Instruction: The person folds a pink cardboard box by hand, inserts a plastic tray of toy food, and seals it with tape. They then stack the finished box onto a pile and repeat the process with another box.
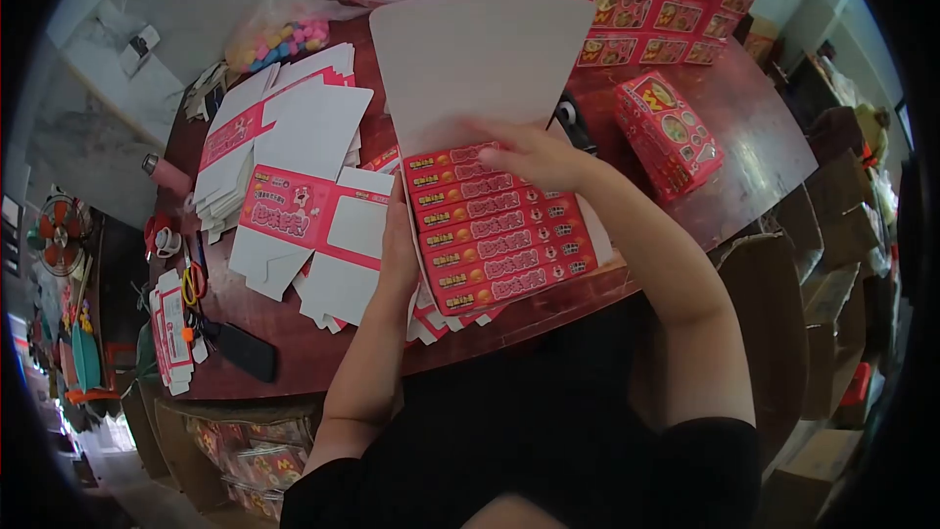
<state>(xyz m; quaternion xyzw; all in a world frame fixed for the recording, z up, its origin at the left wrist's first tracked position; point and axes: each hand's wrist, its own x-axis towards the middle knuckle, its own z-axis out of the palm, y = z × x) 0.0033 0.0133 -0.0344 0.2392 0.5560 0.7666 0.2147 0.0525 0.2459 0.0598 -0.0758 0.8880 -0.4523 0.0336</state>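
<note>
An open box [593, 232] with its white lid flap [480, 59] raised stands tilted at the table's front edge. Inside it lies a stack of several slim pink-red printed cartons [499, 232]. My left hand [397, 247] grips the box's left side, its fingertips hidden. Over the far end of the stack reaches my right hand [534, 157]; its fingers are stretched along the base of the flap, partly blurred, and the thumb is apart from them near the top carton.
Flat printed cardboard blanks [284, 211] are piled on the left. A closed pink box [669, 135] sits to the right, with stacked pink boxes [646, 0] behind. Scissors [194, 282] and a black phone [245, 351] lie at the left. Bags of colourful pieces [284, 42] stand at the back.
</note>
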